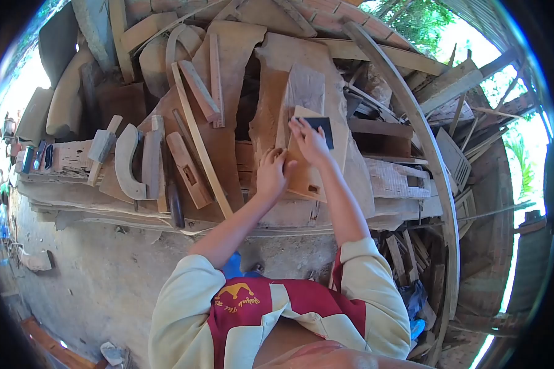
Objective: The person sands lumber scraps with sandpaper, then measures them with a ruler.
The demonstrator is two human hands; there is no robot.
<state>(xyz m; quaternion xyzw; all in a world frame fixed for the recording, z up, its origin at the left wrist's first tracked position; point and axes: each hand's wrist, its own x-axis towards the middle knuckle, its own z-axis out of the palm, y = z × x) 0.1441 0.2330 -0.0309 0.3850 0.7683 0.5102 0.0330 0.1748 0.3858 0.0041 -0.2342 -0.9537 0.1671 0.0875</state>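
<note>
Wood piece (304,170) with 1 slot near its lower end lies on the workbench (345,203), below my 2 hands. My right hand (311,138) is over its upper part, fingers against a dark sheet (321,130); I cannot tell whether they grip it or only press. My left hand (273,173) bends at the piece's left edge, its grip unclear. Further left lie a long strip (200,135), a wooden plane (189,170) and a curved piece (127,161).
</note>
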